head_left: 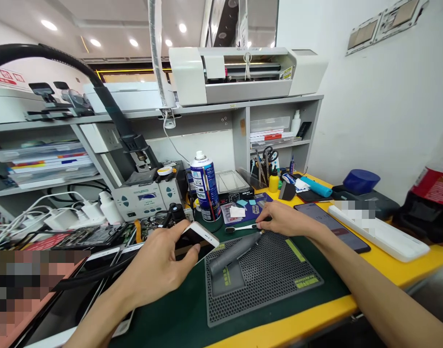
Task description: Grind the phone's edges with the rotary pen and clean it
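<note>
My left hand [167, 256] is closed round a white smartphone [198, 240], thumb on its dark screen side, and holds it tilted above the left edge of a grey perforated mat [272, 285]. Between the thumb and fingertips of my right hand [279, 220] is the end of a slim brush [243, 227]. It looks like a toothbrush, with a pale handle and a dark head pointing left towards the phone. Brush and phone are apart. Below them, a grey tapered tool [234, 253] lies slantwise on the mat, its tip under my right hand.
A blue spray can [206, 186] stands behind the mat. To the right lie a dark phone [333, 227] and a long white case [379, 232], near a large bottle [430, 203]. Several devices and circuit boards [94, 237] crowd the left. A grey control station [145, 198] stands behind.
</note>
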The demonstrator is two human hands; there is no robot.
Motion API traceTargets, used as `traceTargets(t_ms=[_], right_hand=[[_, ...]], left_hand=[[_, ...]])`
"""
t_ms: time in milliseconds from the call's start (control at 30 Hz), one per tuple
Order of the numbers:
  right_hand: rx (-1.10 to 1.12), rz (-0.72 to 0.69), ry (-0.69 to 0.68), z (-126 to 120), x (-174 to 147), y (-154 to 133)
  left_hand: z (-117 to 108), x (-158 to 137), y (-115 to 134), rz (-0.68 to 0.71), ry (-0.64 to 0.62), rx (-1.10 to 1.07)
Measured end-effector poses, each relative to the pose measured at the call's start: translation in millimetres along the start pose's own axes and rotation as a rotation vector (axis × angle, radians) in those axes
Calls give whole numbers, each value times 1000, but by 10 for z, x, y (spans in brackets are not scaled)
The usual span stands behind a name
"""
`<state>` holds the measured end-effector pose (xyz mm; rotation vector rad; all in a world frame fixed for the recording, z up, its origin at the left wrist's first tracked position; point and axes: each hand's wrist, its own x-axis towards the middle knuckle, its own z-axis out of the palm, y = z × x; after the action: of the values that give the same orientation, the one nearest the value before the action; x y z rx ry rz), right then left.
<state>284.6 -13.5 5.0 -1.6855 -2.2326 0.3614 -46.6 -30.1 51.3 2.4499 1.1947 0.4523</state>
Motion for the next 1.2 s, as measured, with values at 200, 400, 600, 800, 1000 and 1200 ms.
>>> traceTargets(t_ms=[200,400,600,800,1000,1200], right_hand=[[62,-14,59,-21,19,-27],[235,-3,182,-46,-53,-204],[628,-127,77,-112,-177,-465],[637,-153,135,-83,-214,-594],[627,-232,194,-15,-232,-642],[518,-314,235,31,-203,-646]], left_hand=[[51,14,-37,33,26,4],[30,-14,-53,8,49,17],[-33,-55,-35,22,130,9],[-29,-64,-33,20,129,-102],[-55,-64,3,36,9,-88],[-80,-52,60,68,-107,-88]])
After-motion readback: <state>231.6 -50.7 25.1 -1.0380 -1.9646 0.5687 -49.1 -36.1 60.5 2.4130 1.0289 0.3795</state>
